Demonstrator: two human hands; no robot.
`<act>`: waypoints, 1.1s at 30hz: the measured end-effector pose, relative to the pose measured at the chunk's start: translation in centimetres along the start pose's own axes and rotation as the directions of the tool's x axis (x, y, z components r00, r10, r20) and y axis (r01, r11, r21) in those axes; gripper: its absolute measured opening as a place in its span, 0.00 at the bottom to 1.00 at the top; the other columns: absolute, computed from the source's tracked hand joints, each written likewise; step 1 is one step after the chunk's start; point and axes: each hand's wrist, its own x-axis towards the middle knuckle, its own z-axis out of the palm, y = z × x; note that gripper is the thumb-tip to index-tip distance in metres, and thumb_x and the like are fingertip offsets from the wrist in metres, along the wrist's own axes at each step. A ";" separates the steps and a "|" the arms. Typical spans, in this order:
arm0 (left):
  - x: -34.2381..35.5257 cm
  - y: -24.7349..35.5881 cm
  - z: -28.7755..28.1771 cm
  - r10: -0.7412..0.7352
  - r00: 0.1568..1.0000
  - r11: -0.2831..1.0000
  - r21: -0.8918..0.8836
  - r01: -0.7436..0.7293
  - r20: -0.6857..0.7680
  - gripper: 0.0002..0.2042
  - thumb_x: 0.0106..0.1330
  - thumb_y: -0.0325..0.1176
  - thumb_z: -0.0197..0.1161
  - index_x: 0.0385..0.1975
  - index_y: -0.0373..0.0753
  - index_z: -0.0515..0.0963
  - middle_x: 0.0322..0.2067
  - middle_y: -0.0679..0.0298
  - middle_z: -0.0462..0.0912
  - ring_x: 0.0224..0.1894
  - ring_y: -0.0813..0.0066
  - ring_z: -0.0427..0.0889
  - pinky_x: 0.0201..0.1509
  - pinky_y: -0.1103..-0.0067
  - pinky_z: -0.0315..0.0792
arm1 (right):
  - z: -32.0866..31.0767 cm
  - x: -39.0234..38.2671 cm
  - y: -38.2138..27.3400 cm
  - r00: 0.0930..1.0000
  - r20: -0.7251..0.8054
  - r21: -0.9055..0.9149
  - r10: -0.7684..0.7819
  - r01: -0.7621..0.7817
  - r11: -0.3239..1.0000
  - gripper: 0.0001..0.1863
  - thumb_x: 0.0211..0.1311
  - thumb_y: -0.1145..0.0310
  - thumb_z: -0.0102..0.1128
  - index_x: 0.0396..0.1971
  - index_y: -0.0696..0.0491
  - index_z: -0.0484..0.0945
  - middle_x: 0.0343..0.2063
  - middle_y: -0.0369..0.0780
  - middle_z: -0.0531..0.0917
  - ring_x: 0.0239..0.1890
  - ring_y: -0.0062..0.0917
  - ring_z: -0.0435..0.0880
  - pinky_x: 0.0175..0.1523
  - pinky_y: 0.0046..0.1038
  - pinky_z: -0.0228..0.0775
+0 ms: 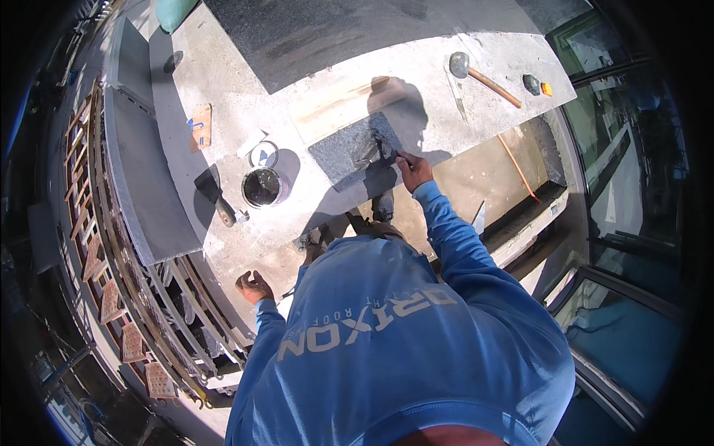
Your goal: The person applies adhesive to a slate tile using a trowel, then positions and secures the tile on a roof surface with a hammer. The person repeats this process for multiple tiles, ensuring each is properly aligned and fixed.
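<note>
My right hand [413,172] grips the dark handle of a small spatula [387,149] over a speckled grey stone tile [335,156], where a patch of greyish paste [364,154] shows in shadow. My left hand [251,286] is open at the lower left, fingers loosely bent and apart, holding nothing. Left of the tile stand an open tin of dark substance [260,189] and a round pale lid [264,154]. A wide dark scraper with a wooden handle [225,214] lies left of the tin. A pale wooden board [327,115] lies beyond the tile.
A mallet [487,85], a yellow object [546,89] and a small board [199,130] lie on the pale concrete surface [461,104]. A large dark slab [297,37] is behind. Metal railings [97,186] run along the left; glazed frames [625,163] border the right.
</note>
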 end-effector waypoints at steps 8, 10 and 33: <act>-1.6 -1.2 -0.2 -0.159 0.987 0.984 -0.073 0.160 0.017 0.10 0.61 0.32 0.72 0.39 0.39 0.82 0.48 0.52 0.77 0.49 0.53 0.80 0.50 0.65 0.77 | -1.0 2.4 2.3 0.599 0.528 0.479 0.602 -0.795 0.372 0.17 0.78 0.59 0.49 0.52 0.55 0.79 0.26 0.42 0.87 0.16 0.22 0.76 0.15 0.25 0.61; -1.9 -1.7 -0.1 -0.155 0.987 0.987 -0.040 0.157 0.043 0.10 0.61 0.32 0.72 0.39 0.39 0.82 0.48 0.53 0.77 0.51 0.54 0.78 0.52 0.65 0.77 | 0.4 4.7 1.1 0.603 0.614 0.487 0.510 -0.797 0.357 0.17 0.77 0.58 0.51 0.51 0.54 0.81 0.27 0.42 0.87 0.17 0.22 0.77 0.16 0.25 0.63; -5.2 -1.7 0.7 -0.218 0.976 0.974 -0.066 0.219 0.019 0.09 0.63 0.30 0.70 0.39 0.35 0.81 0.47 0.51 0.75 0.46 0.57 0.80 0.42 0.71 0.80 | 0.0 0.8 -2.9 0.897 0.420 -0.255 -0.136 0.260 0.931 0.20 0.65 0.62 0.63 0.57 0.45 0.83 0.39 0.55 0.82 0.43 0.51 0.83 0.53 0.42 0.75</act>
